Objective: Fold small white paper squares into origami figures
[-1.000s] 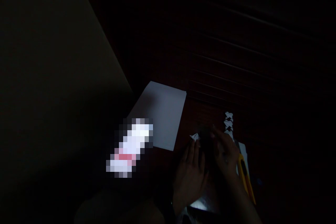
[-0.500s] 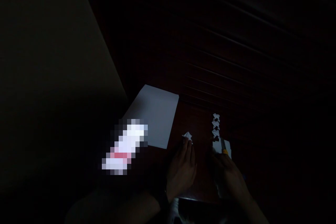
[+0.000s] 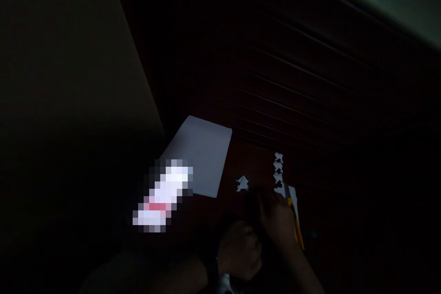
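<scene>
White folded-paper figure [image 3: 242,183] is noted lying free on the dark wooden table [image 3: 255,158], just ahead-left of the right hand [image 3: 275,223], the nearer one, its grip unreadable in the gloom beside a yellow utility knife [image 3: 296,227] laid lengthwise away; the left hand [image 3: 237,250] is held clenched, further back.

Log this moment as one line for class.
left hand curled, contents unclear | right hand beside yellow utility knife | folded paper figure apart from both hands | row of folded figures | white sheet

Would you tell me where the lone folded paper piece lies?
The lone piece sits mid-frame, head view, between the white sheet and the row of folded pieces.
</scene>
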Demonstrator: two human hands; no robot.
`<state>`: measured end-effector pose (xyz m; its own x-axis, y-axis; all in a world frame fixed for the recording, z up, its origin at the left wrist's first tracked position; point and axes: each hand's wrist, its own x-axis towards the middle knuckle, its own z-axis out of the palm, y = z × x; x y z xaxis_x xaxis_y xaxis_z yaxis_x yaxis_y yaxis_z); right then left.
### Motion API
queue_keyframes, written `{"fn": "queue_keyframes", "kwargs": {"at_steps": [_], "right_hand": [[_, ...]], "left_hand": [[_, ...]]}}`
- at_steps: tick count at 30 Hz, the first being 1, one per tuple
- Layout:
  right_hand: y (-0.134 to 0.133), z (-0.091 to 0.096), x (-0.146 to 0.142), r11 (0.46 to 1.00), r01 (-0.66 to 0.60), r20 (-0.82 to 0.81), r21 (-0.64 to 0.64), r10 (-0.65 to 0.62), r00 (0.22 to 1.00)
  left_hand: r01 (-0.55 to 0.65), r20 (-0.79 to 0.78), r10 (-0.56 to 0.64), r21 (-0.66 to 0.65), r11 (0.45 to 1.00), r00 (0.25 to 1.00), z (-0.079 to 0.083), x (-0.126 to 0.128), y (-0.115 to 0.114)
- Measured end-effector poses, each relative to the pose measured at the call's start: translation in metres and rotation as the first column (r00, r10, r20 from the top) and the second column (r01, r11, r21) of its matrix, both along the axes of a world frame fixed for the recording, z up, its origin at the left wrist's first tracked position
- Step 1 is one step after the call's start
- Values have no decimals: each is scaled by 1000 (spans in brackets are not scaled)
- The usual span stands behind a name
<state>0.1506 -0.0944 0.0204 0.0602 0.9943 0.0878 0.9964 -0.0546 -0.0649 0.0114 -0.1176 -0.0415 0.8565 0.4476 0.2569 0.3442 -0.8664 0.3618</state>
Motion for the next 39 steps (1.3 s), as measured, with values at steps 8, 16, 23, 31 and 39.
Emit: {"fn": "queue_keyframes", "kwargs": {"at_steps": [8, 16, 23, 31, 39], "right_hand": [[44, -1, -52, 967, 146, 102, -211, -127, 987], [45, 0, -42, 954, 84, 68, -288, -67, 995], [105, 17, -7, 962, -71, 192, -263, 125, 973], [167, 32, 38, 940, -91, 183, -329, 158, 970], [164, 15, 32, 925, -156, 148, -346, 218, 965]], "left_hand": [[44, -102, -43, 7, 999, 994, -8, 0, -7], [61, -124, -67, -53, 997, 990, 2, 1, -3], [76, -83, -82, -78, 994, 993, 4, -2, 3], [86, -81, -94, -92, 992, 992, -7, -1, 8], [81, -106, -91, -91, 993, 990, -1, -2, 10]]}}
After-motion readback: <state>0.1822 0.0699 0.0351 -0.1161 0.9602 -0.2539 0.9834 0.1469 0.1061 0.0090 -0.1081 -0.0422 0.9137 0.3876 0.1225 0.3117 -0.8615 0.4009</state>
